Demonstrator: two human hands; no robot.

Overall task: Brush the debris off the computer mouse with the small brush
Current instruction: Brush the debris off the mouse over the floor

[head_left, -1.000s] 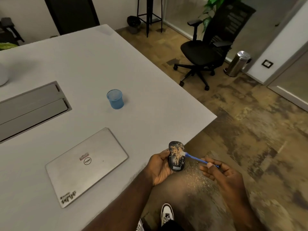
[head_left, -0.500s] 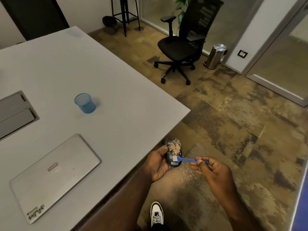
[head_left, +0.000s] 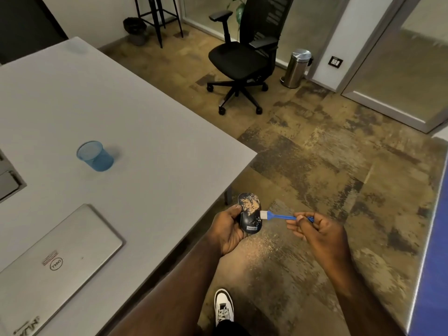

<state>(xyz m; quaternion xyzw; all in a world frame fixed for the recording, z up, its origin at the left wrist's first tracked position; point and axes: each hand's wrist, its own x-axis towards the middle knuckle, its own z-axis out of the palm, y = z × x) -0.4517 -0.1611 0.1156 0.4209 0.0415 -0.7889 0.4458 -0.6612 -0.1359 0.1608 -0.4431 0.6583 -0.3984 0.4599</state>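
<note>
My left hand (head_left: 228,229) grips a black computer mouse (head_left: 250,215) from its left side, held off the table's near corner over the floor. Tan debris covers the mouse's upper half. My right hand (head_left: 315,230) pinches the blue handle of a small brush (head_left: 278,216). Its white bristles touch the mouse's right edge at mid-height. Fallen tan debris (head_left: 263,246) lies scattered on the floor below the mouse.
A grey table (head_left: 145,132) holds a blue cup (head_left: 95,156) and a closed silver laptop (head_left: 55,260). A black office chair (head_left: 240,57) and a steel bin (head_left: 297,67) stand across the patterned floor. My white shoe (head_left: 224,306) is below.
The brush bristles swept down the mouse, then came back up to its right edge. The head camera turned right, so the table and laptop slid left in view.
</note>
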